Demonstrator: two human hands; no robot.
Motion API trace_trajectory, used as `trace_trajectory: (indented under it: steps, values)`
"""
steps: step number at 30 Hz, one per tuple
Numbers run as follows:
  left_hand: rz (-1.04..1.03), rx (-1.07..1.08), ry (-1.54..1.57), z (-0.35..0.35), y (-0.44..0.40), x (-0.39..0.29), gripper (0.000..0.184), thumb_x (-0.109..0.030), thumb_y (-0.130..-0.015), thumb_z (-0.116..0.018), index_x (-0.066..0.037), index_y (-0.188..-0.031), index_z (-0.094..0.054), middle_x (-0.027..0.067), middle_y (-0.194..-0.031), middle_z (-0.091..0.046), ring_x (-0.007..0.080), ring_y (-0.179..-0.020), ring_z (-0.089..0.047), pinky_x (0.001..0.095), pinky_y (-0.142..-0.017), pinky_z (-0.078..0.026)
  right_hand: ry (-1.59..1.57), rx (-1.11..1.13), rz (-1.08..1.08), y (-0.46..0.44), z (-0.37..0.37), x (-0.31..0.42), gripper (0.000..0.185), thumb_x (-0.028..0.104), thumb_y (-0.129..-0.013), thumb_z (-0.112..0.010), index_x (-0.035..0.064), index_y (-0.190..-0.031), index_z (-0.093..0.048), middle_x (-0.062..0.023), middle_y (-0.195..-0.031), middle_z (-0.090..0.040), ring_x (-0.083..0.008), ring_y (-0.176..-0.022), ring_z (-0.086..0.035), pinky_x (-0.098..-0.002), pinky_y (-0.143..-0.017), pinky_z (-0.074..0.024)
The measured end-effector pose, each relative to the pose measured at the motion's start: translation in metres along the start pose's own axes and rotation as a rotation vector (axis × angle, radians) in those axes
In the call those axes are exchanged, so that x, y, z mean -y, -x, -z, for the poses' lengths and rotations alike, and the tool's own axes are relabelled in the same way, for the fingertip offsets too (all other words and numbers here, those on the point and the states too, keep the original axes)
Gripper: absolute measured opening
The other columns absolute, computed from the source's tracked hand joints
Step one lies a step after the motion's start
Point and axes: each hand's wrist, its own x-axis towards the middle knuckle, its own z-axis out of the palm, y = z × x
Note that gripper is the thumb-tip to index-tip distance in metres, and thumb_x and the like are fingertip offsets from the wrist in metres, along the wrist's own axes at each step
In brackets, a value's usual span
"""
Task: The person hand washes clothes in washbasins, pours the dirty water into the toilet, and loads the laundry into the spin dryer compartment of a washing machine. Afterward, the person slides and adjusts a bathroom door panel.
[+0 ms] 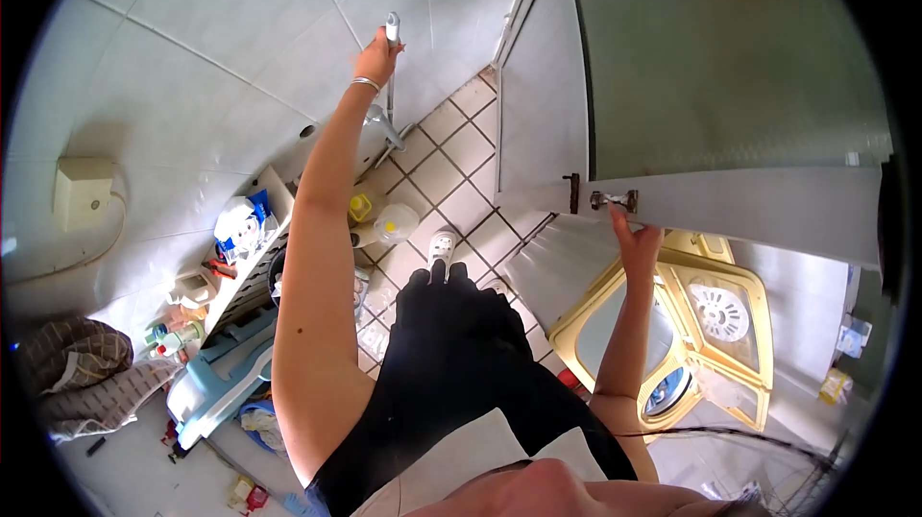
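Note:
My left hand [376, 60] reaches up along the tiled wall, fingers wrapped round a white and chrome shower handle [392, 27]. A thin chrome pipe or hose [391, 93] runs below that hand, and a chrome tap [386, 123] sits lower on the wall. On the other side, my right hand [636, 240] is at the metal latch [615, 200] on the white-framed door [691, 198]. Its thumb or a finger touches the latch from below, and the other fingers are partly hidden. The door has a large greenish frosted panel [730, 56].
Below my right arm stands a yellowed twin-tub washing machine [765, 344] with raised lids. Plastic jugs [396, 223] stand on the tiled floor [444, 128]. At left are a shelf [235, 291] with bottles, a light-blue plastic item [206, 387] and patterned cloth [86, 354].

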Motion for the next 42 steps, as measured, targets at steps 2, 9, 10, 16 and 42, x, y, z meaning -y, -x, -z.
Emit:
trace_trajectory:
  steps: [2,9,10,16,42]
  values:
    - [-0.074,0.053,0.117,-0.005,-0.007,-0.016,0.030,-0.022,-0.091,-0.061,-0.005,-0.107,-0.042,0.0170,-0.094,-0.067,0.0383,-0.087,-0.064,0.0466,-0.073,-0.050,-0.037,-0.030,0.020,-0.002,0.000,0.004,0.034,0.009,-0.075,-0.080,-0.0038,-0.101,-0.060,-0.0041,-0.082,-0.061,-0.0135,-0.072,-0.056,-0.0281,-0.068,-0.0473]
    - [-0.079,0.004,0.350,-0.008,0.013,0.022,0.022,-0.020,-0.092,-0.062,-0.005,-0.105,-0.051,0.0080,-0.076,-0.064,0.0215,-0.067,-0.063,0.0328,-0.063,-0.049,-0.023,0.010,-0.067,-0.004,0.004,0.003,0.025,0.008,-0.075,-0.079,-0.0029,-0.091,-0.063,-0.0027,-0.079,-0.060,-0.0116,-0.066,-0.053,-0.0267,-0.063,-0.0460]
    - [-0.028,-0.008,0.384,-0.012,0.016,0.014,0.022,-0.022,-0.092,-0.062,-0.005,-0.102,-0.054,0.0070,-0.075,-0.064,0.0192,-0.065,-0.062,0.0319,-0.061,-0.049,0.019,0.012,-0.042,-0.004,0.005,-0.001,0.023,0.008,-0.076,-0.079,-0.0028,-0.090,-0.064,-0.0026,-0.078,-0.060,-0.0115,-0.066,-0.053,-0.0265,-0.062,-0.0460]
    - [0.163,0.075,0.409,-0.061,-0.035,0.010,0.040,-0.034,-0.089,-0.065,-0.002,-0.065,-0.062,0.0057,-0.056,-0.059,0.0145,-0.052,-0.056,0.0313,-0.053,-0.046,0.005,0.020,-0.071,0.000,-0.002,-0.001,0.019,0.009,-0.079,-0.077,-0.0025,-0.088,-0.064,-0.0029,-0.078,-0.061,-0.0115,-0.067,-0.055,-0.0269,-0.062,-0.0471]
    - [-0.121,-0.228,0.450,0.187,-0.021,-0.161,0.045,-0.030,-0.091,-0.063,-0.002,-0.057,-0.057,0.0022,-0.048,-0.053,0.0084,-0.041,-0.049,0.0247,-0.041,-0.037,0.036,0.018,-0.066,0.005,-0.008,-0.009,0.027,0.017,-0.077,-0.080,-0.0042,-0.079,-0.063,-0.0076,-0.078,-0.064,-0.0120,-0.068,-0.058,-0.0263,-0.060,-0.0471]
